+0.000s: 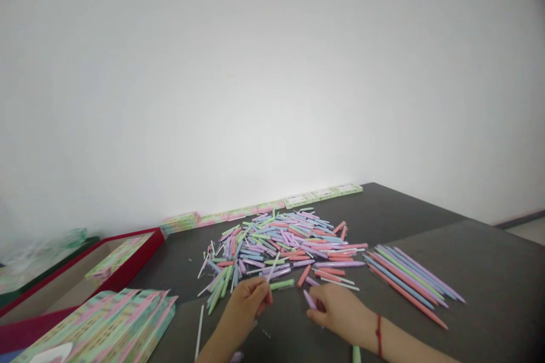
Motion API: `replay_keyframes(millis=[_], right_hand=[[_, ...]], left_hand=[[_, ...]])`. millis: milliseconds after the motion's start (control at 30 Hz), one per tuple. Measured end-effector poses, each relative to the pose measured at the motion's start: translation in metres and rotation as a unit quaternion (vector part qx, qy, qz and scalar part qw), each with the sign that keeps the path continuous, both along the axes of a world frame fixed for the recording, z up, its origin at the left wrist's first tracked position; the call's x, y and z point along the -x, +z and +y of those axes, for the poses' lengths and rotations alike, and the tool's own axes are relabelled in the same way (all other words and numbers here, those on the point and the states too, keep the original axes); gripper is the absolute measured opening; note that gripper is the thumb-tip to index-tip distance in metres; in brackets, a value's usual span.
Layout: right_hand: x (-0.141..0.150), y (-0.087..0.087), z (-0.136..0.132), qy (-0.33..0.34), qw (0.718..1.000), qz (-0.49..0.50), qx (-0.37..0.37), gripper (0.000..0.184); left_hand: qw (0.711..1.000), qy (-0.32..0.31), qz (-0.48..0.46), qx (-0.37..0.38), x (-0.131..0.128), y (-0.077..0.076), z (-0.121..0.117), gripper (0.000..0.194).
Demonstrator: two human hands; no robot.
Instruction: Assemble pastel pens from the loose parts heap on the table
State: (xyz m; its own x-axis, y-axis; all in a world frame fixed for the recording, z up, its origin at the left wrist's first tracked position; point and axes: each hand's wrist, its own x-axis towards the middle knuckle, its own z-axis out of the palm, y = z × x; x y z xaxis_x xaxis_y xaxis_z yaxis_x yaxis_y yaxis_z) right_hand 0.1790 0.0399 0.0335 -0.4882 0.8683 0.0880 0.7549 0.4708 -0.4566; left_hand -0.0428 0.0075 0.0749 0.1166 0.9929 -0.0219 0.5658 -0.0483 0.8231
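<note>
My left hand (243,305) is closed in a pinch on a thin white stick (275,265), probably a pen refill, which points up and away from me. A short gap to the right, my right hand (344,309) has its fingers closed on a purple pen part (309,299) with a tapered end. Just beyond both hands spreads a heap of loose pastel pen parts (259,250) in pink, blue, green and purple, with white sticks among them. A green pen part (282,284) lies between the hands.
Several long pens (409,280) lie side by side at the right on the dark table (481,261). At the left are printed packs (110,323) and a red-rimmed box (149,243). Flat boxes (298,200) line the wall side. A white stick (199,332) lies beside my left forearm.
</note>
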Motion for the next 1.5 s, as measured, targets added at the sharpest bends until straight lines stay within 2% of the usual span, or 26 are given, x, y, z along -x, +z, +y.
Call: replay_keyframes(millis=[67,133,200,267,367,467,533,600,700,933,1000,1067,1167,1200,1233,1267,1300,1367,1400,1433,1500], right_hand=[[0.002,0.005,-0.002,-0.021,0.999,-0.01,-0.024,0.015],[0.007,0.012,-0.006,-0.033,0.998,-0.006,-0.056,0.026],[0.019,0.02,-0.012,-0.021,0.997,-0.01,-0.071,0.03],[0.036,0.025,-0.021,0.016,0.998,-0.024,-0.047,0.026],[0.072,0.027,-0.036,0.084,0.995,-0.054,-0.004,0.032],[0.109,0.023,-0.044,0.141,0.986,-0.091,-0.009,0.04],[0.126,0.018,-0.044,0.168,0.979,-0.113,-0.026,0.028],[0.132,0.015,-0.041,0.18,0.975,-0.126,-0.031,0.025],[0.125,0.014,-0.039,0.168,0.976,-0.135,-0.021,0.025],[0.11,0.019,-0.049,0.068,0.99,-0.121,0.001,0.04],[0.107,0.018,-0.049,0.053,0.993,-0.104,0.006,0.039],[0.097,0.018,-0.045,0.056,0.994,-0.094,0.017,0.031],[0.064,0.025,-0.029,0.077,0.996,-0.027,0.043,0.018],[0.051,0.03,-0.022,0.077,0.99,0.094,0.078,0.016],[0.038,0.037,-0.014,0.064,0.965,0.21,0.144,0.011],[0.026,0.044,-0.006,0.06,0.925,0.317,0.2,0.005],[0.016,0.052,0.001,0.06,0.875,0.418,0.239,0.008],[0.002,0.065,0.012,0.062,0.775,0.562,0.281,0.019],[-0.001,0.07,0.016,0.064,0.737,0.606,0.293,0.022],[-0.003,0.073,0.017,0.069,0.711,0.632,0.301,0.024],[-0.002,0.076,0.017,0.08,0.688,0.649,0.315,0.026]], left_hand=[[1.0,0.002,-0.017,-0.006,0.001,0.004,0.0,0.033],[1.0,0.002,-0.028,-0.012,0.002,0.008,-0.001,0.033],[0.999,0.005,-0.037,-0.018,0.001,0.011,-0.002,0.032],[0.999,0.013,-0.045,-0.026,0.0,0.015,-0.004,0.031],[0.998,0.028,-0.051,-0.037,-0.001,0.018,-0.005,0.029],[0.997,0.037,-0.052,-0.04,-0.002,0.016,-0.005,0.028],[0.997,0.04,-0.051,-0.04,-0.001,0.012,-0.004,0.028],[0.997,0.04,-0.048,-0.041,0.0,0.007,-0.002,0.028],[0.997,0.036,-0.044,-0.049,0.0,-0.001,0.0,0.028],[0.996,0.035,-0.027,-0.072,-0.005,-0.012,0.001,0.025],[0.997,0.032,-0.019,-0.073,-0.006,-0.013,0.0,0.024],[0.997,0.027,-0.01,-0.076,-0.007,-0.015,-0.002,0.024],[0.996,0.011,-0.002,-0.089,-0.009,-0.018,-0.003,0.026],[0.995,-0.001,0.0,-0.096,-0.01,-0.018,-0.004,0.028],[0.994,-0.016,0.001,-0.104,-0.011,-0.019,-0.005,0.029],[0.993,-0.031,0.002,-0.112,-0.012,-0.018,-0.007,0.03],[0.992,-0.047,0.002,-0.119,-0.013,-0.018,-0.008,0.03],[0.989,-0.075,0.005,-0.131,-0.015,-0.015,-0.012,0.031],[0.987,-0.086,0.007,-0.135,-0.016,-0.014,-0.013,0.032],[0.986,-0.096,0.011,-0.139,-0.016,-0.012,-0.015,0.032],[0.983,-0.107,0.02,-0.147,-0.018,-0.008,-0.017,0.033]])
